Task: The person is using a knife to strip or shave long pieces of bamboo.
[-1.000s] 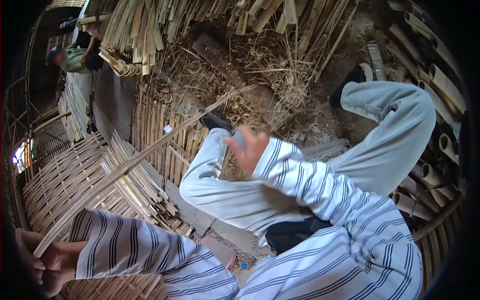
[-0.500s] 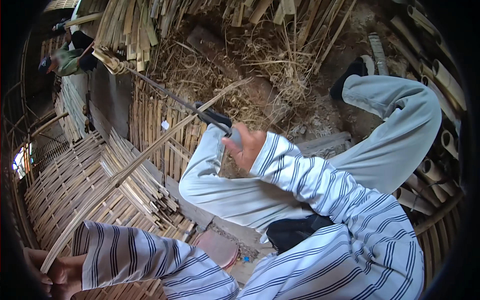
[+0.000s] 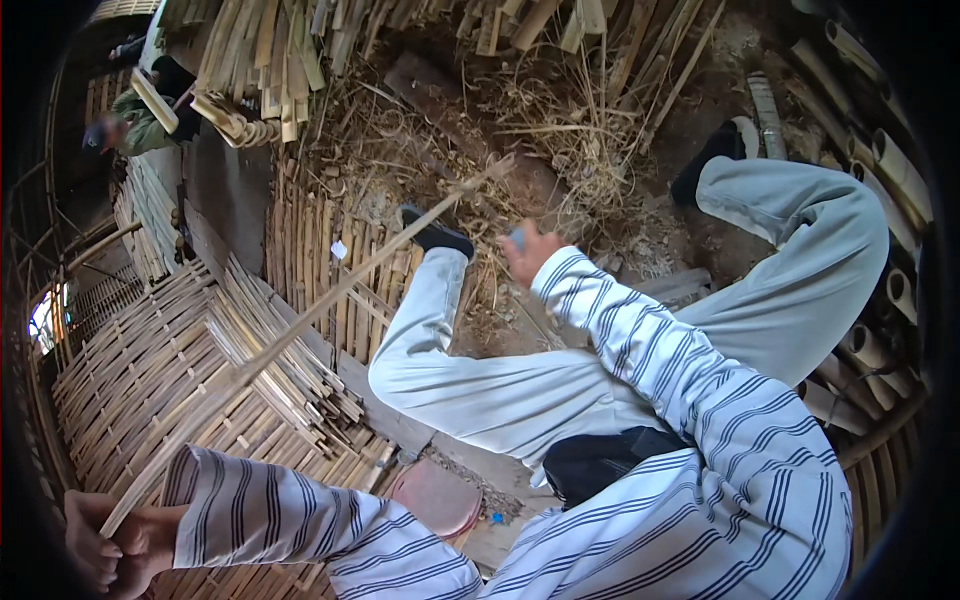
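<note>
At the lower left, my left hand [image 3: 115, 545] is closed around the near end of a long, pale bamboo strip [image 3: 330, 300]. The strip slants up and to the right across the view, its frayed far end over the ground beyond my left foot. My right hand [image 3: 532, 254] is closed on the grey handle [image 3: 517, 238] of a long knife, to the right of the strip and apart from it. Only a bit of the handle shows; the blade cannot be made out now.
Woven bamboo matting [image 3: 130, 370] and split slats [image 3: 290, 370] lie on the left. Stacked split bamboo [image 3: 265, 60] stands at the top, with shavings [image 3: 590, 160] below it. Bamboo tubes [image 3: 895, 160] line the right. Another person [image 3: 140, 120] works at the far left.
My right hand has moved right and slightly up, away from the bamboo strip. The knife's long blade, visible before, no longer shows. The strip's far end has shifted slightly right.
</note>
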### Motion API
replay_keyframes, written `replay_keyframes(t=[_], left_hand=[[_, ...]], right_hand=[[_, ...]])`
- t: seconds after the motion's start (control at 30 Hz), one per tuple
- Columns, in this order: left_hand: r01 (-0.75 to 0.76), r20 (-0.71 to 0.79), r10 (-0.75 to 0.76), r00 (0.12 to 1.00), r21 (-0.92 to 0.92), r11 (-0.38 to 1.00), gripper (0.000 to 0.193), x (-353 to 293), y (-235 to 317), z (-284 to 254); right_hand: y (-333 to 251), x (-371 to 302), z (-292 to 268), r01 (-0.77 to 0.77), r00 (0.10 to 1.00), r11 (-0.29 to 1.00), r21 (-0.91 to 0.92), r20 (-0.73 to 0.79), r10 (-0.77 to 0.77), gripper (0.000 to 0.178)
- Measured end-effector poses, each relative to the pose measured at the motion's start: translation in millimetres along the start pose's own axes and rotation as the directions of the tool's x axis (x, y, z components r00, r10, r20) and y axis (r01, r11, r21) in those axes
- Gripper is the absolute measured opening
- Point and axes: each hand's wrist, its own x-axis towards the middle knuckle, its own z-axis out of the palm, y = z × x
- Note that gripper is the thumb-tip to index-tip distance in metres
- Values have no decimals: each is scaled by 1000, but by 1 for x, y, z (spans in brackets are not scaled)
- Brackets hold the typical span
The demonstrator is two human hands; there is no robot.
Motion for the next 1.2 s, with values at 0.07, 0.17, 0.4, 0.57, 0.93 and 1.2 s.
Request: replay_keyframes(t=[0.07,0.17,0.4,0.57,0.93,1.2], left_hand=[[71,89,-66,994,-52,996,31,5,7,-19],[9,51,-10,999,29,1000,32,-1,7,-11],[8,116,2,993,-80,997,34,-5,12,-28],[5,232,34,972,-167,986,31,-17,-17,12],[163,484,-7,875,-280,946,37,-15,-31,32],[81,374,23,927,-260,962,33,-15,-30,21]], right_hand=[[64,40,38,-106,994,993,47,-35,108,53],[45,21,37,-97,995,991,91,18,95,56],[-10,-4,-1,196,969,958,212,-193,-155,46],[7,10,1,75,997,991,110,-7,-74,49],[12,23,5,80,995,985,156,50,-89,54],[19,31,7,-25,996,993,114,92,14,55]])
